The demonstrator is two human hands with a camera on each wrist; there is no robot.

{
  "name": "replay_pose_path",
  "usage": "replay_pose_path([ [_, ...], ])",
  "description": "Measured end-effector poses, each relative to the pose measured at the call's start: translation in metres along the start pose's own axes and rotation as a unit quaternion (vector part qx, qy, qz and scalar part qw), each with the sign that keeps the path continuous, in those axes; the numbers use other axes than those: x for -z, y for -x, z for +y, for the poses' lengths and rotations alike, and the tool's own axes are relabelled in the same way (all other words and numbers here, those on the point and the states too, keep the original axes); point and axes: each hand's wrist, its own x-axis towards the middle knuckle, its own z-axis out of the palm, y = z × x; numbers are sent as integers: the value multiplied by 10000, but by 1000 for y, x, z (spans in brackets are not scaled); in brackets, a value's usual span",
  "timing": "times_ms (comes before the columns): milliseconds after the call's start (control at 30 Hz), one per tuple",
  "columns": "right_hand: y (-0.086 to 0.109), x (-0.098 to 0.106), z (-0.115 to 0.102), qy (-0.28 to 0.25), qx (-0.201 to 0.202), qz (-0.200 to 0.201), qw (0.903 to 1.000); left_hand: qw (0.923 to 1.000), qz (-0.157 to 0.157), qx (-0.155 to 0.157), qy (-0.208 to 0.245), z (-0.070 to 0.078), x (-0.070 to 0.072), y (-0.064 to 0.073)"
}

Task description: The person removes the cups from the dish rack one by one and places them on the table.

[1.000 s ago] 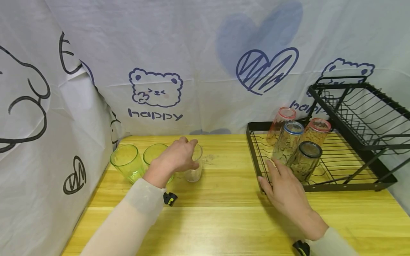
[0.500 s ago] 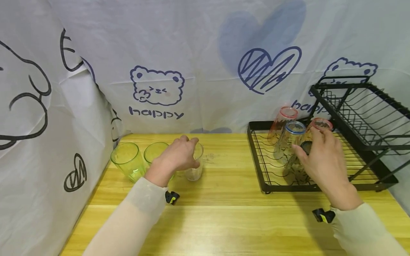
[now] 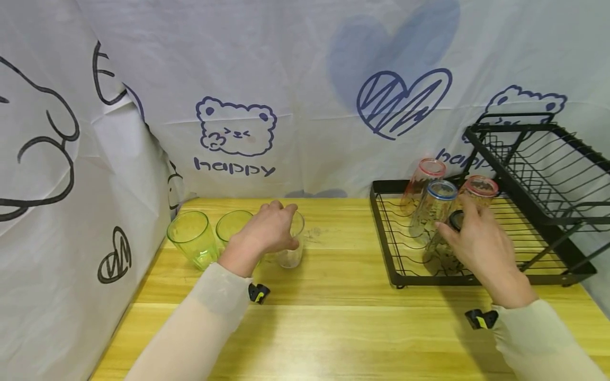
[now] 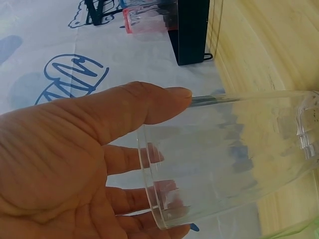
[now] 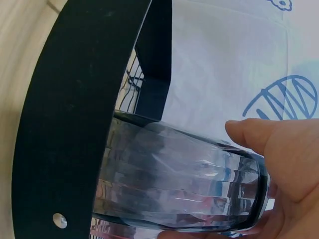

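My left hand (image 3: 265,231) grips a clear drinking glass (image 3: 291,257) near its rim, which stands on the table at the left. In the left wrist view the thumb lies along one side of that glass (image 4: 214,154) and the fingers reach round the other. Over at the rack, my right hand (image 3: 483,248) holds a smoky grey glass (image 3: 440,260) by its upturned base. The right wrist view shows thumb and fingers on opposite sides of this glass (image 5: 174,174), behind the rack's front wall. The glass is upside down, and my hand hides part of it in the head view.
Two green glasses (image 3: 193,235) stand upright left of the clear one. Inside the black dish rack (image 3: 387,248), a blue-based glass (image 3: 431,211) and two red-based glasses (image 3: 424,182) sit upside down. The rack's upper tier (image 3: 538,201) rises at the right. A printed cloth (image 3: 310,106) hangs behind.
My right hand has moved right from the rack's front left corner onto the grey glass. My left hand has stayed at the clear glass.
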Motion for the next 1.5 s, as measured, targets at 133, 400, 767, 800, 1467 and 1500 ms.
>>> replay_pose_path([
  [133, 1, 0, 0, 44, -45, -127, 9999, 10000, -11, 7, 3, 0, 0, 0],
  [400, 2, -2, 2, 58, -42, -178, 9998, 10000, -56, 14, -1, 0, 1, 0],
  [767, 1, 0, 4, 110, 56, -94, 9999, 9999, -97, 7, -39, 0, 3, 0],
  [800, 2, 0, 3, 96, 77, -57, 9999, 9999, -101, 12, -33, 1, 3, 0],
  [1467, 11, 14, -14, -533, -59, 599, 9968, 9989, 306, -30, 360, 10, 0, 2],
  [1500, 12, 13, -15, -603, -30, 706, 9957, 9986, 344, -56, 392, 11, 1, 2],
])
